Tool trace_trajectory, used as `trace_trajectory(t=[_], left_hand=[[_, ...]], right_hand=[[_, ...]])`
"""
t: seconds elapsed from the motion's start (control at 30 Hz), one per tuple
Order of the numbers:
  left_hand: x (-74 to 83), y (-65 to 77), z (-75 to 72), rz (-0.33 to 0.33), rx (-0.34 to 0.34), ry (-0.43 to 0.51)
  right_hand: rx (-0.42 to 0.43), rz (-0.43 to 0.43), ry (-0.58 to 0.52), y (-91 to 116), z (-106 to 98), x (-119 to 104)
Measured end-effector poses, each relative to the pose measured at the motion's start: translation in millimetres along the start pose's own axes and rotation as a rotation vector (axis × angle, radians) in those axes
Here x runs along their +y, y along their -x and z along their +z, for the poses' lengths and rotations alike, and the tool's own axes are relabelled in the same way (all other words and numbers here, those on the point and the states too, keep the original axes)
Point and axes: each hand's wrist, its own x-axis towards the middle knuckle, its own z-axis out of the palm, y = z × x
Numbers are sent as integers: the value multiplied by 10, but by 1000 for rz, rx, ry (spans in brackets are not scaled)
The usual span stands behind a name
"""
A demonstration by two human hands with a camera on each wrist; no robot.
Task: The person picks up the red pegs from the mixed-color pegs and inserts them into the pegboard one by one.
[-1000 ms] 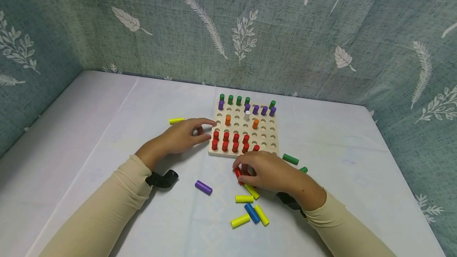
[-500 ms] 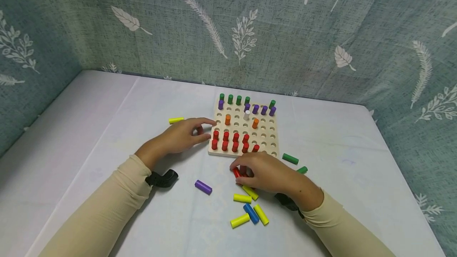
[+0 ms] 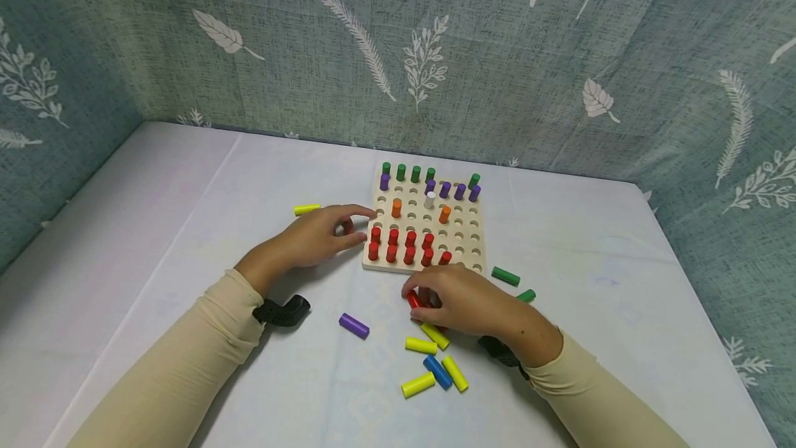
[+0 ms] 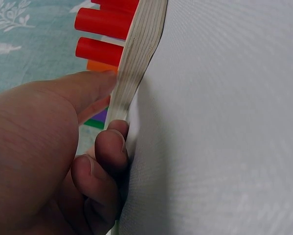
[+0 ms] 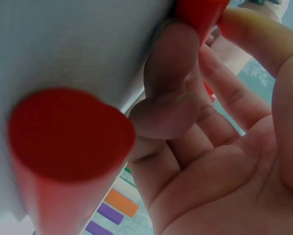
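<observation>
A pale wooden pegboard [image 3: 435,234] stands mid-table, bearing red, orange, white, purple and green pegs upright in its holes. At its left side, my left hand [image 3: 314,235] touches the board's edge with thumb and index fingertips. The left wrist view shows the thumb [image 4: 95,88] against that edge, below the red pegs [image 4: 102,23], the other fingers bent. In front of the board my right hand [image 3: 463,299] pinches a red peg [image 3: 413,301], tilted, near the tablecloth. Another red peg [image 5: 70,147] looms close in the right wrist view, mostly hidden under the hand in the head view.
Several yellow pegs [image 3: 421,346] and a blue peg [image 3: 438,372] lie in front of my right hand. A purple peg [image 3: 354,325] lies left of them. Green pegs [image 3: 506,276] lie right of the board, and another yellow peg [image 3: 307,209] beyond my left hand.
My right hand has shifted slightly left with the red peg, and the nearby yellow pegs have slid a little left. My left hand and the board have stayed in place.
</observation>
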Motion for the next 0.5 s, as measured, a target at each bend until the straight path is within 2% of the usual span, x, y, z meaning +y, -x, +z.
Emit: trace_trajectory(t=[0.5], left_hand=[[12,0,5,-16,7,-7]], right_hand=[[-11,-10,24,-14,21,25]])
